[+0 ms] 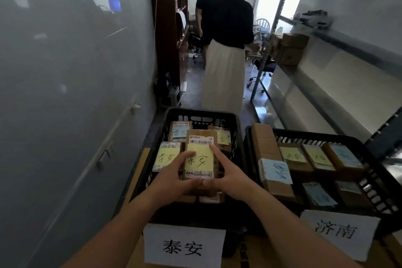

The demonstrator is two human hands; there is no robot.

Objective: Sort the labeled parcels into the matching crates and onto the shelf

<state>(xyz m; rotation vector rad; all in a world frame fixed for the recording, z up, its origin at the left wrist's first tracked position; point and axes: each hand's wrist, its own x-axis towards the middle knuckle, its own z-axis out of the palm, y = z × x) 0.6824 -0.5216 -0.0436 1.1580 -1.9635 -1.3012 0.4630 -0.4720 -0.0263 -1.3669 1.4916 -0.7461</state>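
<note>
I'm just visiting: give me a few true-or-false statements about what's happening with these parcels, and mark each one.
1. Both hands, left hand and right hand, hold one parcel. True.
2. That parcel carries a blue note. False: its note is yellow.
3. It is over the left crate. True.
4. The right crate holds no parcels. False: several lie in it.

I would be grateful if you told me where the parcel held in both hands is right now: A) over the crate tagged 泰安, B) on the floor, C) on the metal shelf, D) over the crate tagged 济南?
A: the left hand and right hand grip the yellow-noted parcel over the black crate whose front tag reads 泰安.
</note>
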